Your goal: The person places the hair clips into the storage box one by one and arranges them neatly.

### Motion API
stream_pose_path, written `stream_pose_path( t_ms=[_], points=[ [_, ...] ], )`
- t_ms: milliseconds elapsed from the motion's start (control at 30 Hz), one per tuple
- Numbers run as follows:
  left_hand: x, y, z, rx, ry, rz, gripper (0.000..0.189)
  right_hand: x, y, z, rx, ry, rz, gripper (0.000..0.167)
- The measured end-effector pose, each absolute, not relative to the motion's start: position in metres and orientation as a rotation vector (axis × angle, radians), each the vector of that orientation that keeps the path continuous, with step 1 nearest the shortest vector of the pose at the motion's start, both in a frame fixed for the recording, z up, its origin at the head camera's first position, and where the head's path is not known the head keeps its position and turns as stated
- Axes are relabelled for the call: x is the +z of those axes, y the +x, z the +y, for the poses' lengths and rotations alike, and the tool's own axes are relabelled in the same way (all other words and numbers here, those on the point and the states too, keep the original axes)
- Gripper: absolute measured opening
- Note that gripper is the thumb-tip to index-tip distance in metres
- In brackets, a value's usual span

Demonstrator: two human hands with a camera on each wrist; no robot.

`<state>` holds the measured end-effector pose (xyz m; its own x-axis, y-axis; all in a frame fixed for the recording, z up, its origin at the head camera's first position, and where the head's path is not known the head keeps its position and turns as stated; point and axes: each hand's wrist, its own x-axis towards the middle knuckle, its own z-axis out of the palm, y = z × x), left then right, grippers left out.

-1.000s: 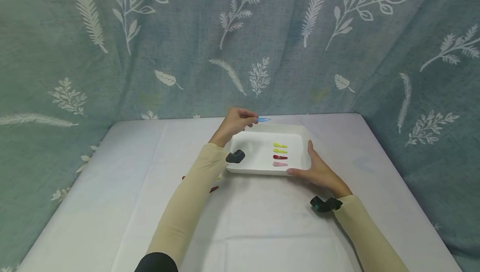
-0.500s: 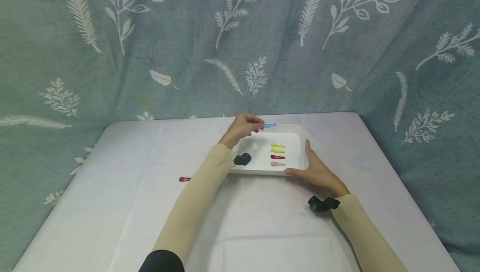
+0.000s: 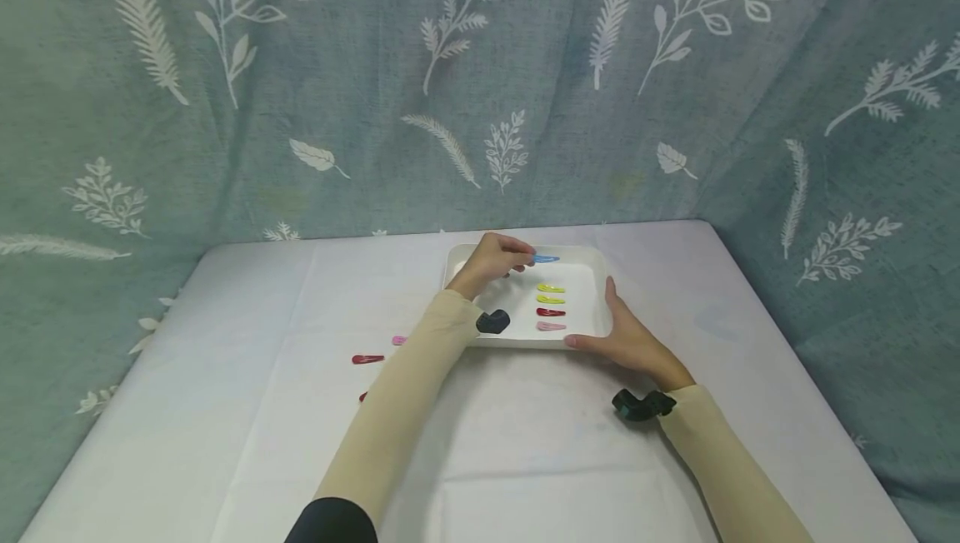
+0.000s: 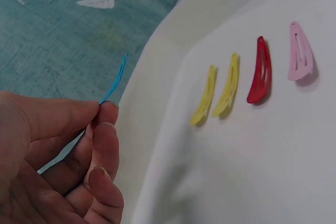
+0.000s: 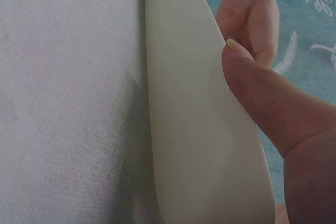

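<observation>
My left hand (image 3: 495, 263) pinches a blue snap hair clip (image 3: 547, 259) between thumb and fingertips, over the back part of a white tray (image 3: 517, 342). In the left wrist view the clip (image 4: 116, 81) stands edge-on, its narrow tip pointing up and away. Two yellow hair clips (image 4: 203, 109), a dark red one (image 4: 256, 96) and a pink one (image 4: 299, 73) lie in a row inside the tray. My right hand (image 3: 637, 341) holds the tray's front right corner, thumb on the front rim and fingers along the right side.
Left of the tray, a red hair clip (image 3: 367, 359) lies on the white tablecloth (image 3: 247, 410). A pink clip (image 3: 399, 341) and another red one (image 3: 363, 397) are partly hidden by the left sleeve (image 3: 405, 393). A leaf-patterned curtain (image 3: 360, 93) hangs behind the table.
My left hand has carried the blue clip right and down, from the tray's back edge to over its inside. Loose clips left of the sleeve have come into view. The right hand keeps its hold.
</observation>
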<state>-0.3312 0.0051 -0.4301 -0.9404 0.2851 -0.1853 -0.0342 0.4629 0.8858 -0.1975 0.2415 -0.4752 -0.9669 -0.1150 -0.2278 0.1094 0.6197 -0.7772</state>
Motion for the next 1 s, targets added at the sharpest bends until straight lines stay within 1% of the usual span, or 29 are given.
stream_pose_path(
  t_ms=[300,733,1000],
  points=[
    [-0.436,-0.329,0.013,1.393,0.234,2.429,0.022,-0.475,-0.197,0.242,-1.265,0.009,2.598,0.140],
    [-0.446,-0.323,0.018,1.346,0.211,2.474,0.015,-0.476,-0.199,0.241,-1.258,0.017,2.595,0.139],
    [-0.455,-0.325,0.018,1.388,0.276,2.454,0.012,-0.477,-0.200,0.242,-1.269,0.010,2.592,0.140]
  ],
)
